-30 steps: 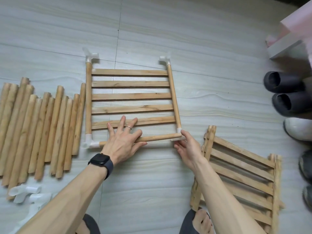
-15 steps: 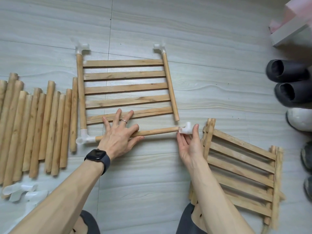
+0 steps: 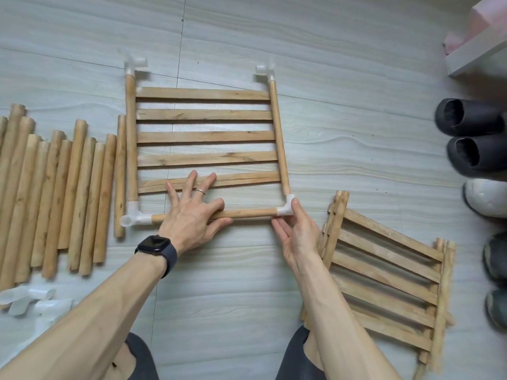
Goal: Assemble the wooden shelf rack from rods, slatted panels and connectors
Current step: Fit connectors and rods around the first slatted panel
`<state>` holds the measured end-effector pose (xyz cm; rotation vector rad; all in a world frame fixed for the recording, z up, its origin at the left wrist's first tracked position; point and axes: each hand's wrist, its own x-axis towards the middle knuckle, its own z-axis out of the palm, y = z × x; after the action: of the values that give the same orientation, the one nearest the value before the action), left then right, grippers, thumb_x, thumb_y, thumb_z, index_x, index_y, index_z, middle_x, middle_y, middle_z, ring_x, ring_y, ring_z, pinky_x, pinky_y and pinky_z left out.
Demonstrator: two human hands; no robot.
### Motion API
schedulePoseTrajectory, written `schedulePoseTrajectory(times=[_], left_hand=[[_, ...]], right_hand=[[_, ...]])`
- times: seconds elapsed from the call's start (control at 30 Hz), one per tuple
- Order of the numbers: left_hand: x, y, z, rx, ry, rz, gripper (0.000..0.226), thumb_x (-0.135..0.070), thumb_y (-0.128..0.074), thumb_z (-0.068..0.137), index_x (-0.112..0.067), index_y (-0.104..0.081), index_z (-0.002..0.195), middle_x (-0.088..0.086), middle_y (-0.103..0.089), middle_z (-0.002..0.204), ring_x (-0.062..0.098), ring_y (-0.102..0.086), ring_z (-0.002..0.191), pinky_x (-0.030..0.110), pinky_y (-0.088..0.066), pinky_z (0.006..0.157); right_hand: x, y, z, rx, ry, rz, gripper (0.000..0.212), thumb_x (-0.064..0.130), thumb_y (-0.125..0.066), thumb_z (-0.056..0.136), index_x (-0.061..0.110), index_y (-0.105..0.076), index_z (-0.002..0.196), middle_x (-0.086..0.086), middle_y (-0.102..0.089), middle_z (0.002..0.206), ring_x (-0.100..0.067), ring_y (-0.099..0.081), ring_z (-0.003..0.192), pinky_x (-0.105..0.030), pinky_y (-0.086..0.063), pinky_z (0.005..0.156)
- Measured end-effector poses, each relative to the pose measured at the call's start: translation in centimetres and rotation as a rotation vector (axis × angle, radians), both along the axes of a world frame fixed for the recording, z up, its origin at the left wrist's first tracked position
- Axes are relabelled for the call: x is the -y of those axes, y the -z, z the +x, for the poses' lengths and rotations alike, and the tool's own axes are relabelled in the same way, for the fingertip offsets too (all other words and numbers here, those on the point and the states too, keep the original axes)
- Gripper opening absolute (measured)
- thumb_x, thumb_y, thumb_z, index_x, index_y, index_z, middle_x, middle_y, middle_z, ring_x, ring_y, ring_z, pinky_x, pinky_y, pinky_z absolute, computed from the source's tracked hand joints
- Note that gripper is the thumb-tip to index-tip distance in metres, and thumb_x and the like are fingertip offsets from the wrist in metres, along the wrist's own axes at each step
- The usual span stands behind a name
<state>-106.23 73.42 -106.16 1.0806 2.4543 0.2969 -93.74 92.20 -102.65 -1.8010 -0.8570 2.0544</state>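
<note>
**A:** How is the left hand set?

**B:** The left hand (image 3: 192, 215) lies palm down with its fingers spread wide and nearly straight. It presses on the near rod (image 3: 247, 214), which comes out between index finger and thumb. The longer fingertips reach the lowest slat (image 3: 247, 178). There is a dark watch (image 3: 155, 246) on the wrist.

**A:** And the right?

**B:** The right hand (image 3: 299, 234) is narrow and pinches the near-right connector (image 3: 286, 208), with the thumb on its outer side and the fingers tucked just under it.

**A:** Where is the frame relative to them?

**B:** It lies flat, straight ahead of both hands. The slatted panel (image 3: 204, 137) has 5 slats between the left side rod (image 3: 131, 138) and the right side rod (image 3: 278, 138). The near-right connector sits at the corner where the near rod meets the right side rod. Other white connectors mark the near-left corner (image 3: 134, 216), the far-left corner (image 3: 134, 65) and the far-right corner (image 3: 264, 71).

**A:** What about the surroundings?

**B:** The floor (image 3: 343, 133) is pale grey tile with a wood-grain pattern. The loose rods (image 3: 68, 193) lie side by side left of the frame, and 1 of them is just beside the left side rod. The spare connectors (image 3: 27, 300) are by the left forearm. The stacked panels (image 3: 384, 270) sit beside the right forearm. Dark slippers (image 3: 466, 119) and other shoes line the right edge.
</note>
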Motion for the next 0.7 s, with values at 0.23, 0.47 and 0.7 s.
schedulePoseTrajectory(times=[0.23,0.47,0.7], left_hand=[[-0.4,-0.8,-0.2,0.115,-0.133,0.063,0.057,-0.08,-0.036,0.087,-0.045,-0.051,0.13,-0.003,-0.023,0.165,0.022,-0.003,0.155,0.075,0.009,0.111],[-4.2,-1.8,-0.3,-0.014,-0.155,-0.072,0.057,-0.064,-0.044,0.097,-0.044,-0.036,0.15,-0.001,-0.042,0.146,0.032,-0.033,0.132,0.079,-0.015,0.108],[-7.1,-1.7,-1.4,0.038,-0.206,0.016,0.044,-0.053,-0.057,0.095,-0.045,-0.053,0.138,0.008,-0.047,0.123,0.029,-0.043,0.121,0.045,-0.032,0.105]], right_hand=[[0.6,0.0,0.9,0.191,-0.153,0.062,0.013,0.024,-0.067,0.097,0.011,-0.066,0.097,-0.013,-0.067,0.112,-0.032,-0.069,0.104,-0.038,-0.06,0.084],[-2.5,-0.7,1.2,0.11,-0.329,-0.111,0.018,0.016,-0.061,0.1,0.007,-0.066,0.115,-0.009,-0.071,0.104,-0.027,-0.069,0.102,-0.039,-0.057,0.091],[-2.8,-0.6,1.8,-0.173,-0.28,-0.419,0.035,0.026,-0.055,0.099,0.009,-0.065,0.127,-0.001,-0.068,0.133,-0.013,-0.065,0.086,-0.024,-0.052,0.067]])
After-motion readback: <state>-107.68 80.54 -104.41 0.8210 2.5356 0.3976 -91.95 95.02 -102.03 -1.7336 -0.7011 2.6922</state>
